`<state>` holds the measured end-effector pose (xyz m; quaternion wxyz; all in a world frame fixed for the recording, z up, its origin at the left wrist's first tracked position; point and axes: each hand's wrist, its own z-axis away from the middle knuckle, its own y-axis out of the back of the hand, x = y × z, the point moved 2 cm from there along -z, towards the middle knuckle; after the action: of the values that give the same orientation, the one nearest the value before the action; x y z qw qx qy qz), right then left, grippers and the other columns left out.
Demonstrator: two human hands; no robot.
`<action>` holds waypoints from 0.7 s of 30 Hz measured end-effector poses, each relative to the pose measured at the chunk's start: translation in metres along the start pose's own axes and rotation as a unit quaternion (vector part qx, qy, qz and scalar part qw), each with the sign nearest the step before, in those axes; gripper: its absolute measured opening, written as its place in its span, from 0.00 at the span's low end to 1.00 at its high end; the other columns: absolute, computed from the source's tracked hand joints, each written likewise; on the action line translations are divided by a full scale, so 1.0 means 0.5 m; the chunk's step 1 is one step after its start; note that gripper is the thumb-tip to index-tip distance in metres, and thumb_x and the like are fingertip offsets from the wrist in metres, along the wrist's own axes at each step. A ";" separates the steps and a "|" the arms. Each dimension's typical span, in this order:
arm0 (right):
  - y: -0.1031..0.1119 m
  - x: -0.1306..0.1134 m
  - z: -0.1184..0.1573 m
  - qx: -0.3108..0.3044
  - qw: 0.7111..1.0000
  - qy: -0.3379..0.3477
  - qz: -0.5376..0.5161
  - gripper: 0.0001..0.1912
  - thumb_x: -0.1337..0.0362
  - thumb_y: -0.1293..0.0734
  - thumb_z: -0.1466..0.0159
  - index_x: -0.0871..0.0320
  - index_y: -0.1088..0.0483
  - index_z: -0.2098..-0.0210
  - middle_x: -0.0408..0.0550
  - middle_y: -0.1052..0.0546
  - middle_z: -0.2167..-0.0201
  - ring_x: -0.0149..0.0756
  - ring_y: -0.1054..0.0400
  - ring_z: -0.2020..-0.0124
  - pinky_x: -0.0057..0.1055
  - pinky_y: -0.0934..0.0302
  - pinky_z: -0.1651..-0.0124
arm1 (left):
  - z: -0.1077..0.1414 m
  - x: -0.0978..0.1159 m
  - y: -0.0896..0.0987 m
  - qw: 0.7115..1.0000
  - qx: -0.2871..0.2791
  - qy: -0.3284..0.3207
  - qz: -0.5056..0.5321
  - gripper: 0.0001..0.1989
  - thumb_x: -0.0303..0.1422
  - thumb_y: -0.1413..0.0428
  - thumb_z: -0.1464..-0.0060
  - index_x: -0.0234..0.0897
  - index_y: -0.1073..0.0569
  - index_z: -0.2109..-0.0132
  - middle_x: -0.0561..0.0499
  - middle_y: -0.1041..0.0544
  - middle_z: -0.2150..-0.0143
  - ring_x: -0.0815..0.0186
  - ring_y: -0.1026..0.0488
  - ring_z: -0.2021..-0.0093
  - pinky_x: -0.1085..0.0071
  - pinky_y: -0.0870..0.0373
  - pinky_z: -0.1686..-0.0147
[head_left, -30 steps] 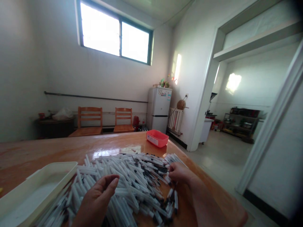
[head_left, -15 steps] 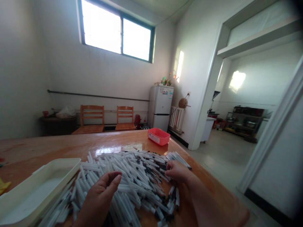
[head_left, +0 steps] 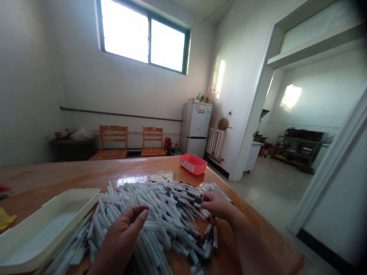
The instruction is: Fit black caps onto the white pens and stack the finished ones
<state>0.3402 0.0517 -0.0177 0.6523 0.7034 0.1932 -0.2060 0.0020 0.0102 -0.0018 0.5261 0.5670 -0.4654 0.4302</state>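
Note:
A large heap of translucent white pen barrels with black-tipped parts spreads over the table in front of me. My left hand hovers over the heap's near left side, thumb and forefinger tips brought together. Whatever they may pinch is too small to make out. On the heap's right side is my right hand, its fingers curled in toward the pens. A small pale piece shows beside its fingertips, but I cannot tell whether it is held.
To the left lies a long cream tray beside the heap. A red plastic basket stands at the table's far right. Yellow and red items show at the left edge. Chairs and a fridge are beyond the table.
The camera view has shifted slightly. Both hands keep nearly the same place and pose, with only slight movement of the right fingers at the pens.

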 end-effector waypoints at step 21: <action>-0.056 -0.070 -0.029 0.118 0.980 0.049 0.151 0.10 0.62 0.36 0.37 0.58 0.24 0.62 0.54 0.25 0.58 0.43 0.33 0.54 0.32 0.43 0.51 | -0.005 -0.002 -0.005 0.998 -0.014 -0.024 -0.059 0.26 0.55 0.42 0.51 0.41 0.23 0.55 0.46 0.18 0.54 0.49 0.25 0.49 0.58 0.35 0.45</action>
<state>0.2965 0.0680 -0.0213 0.5784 0.8055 0.0907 -0.0920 0.0043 0.0129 -0.0029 0.5474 0.5965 -0.4489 0.3783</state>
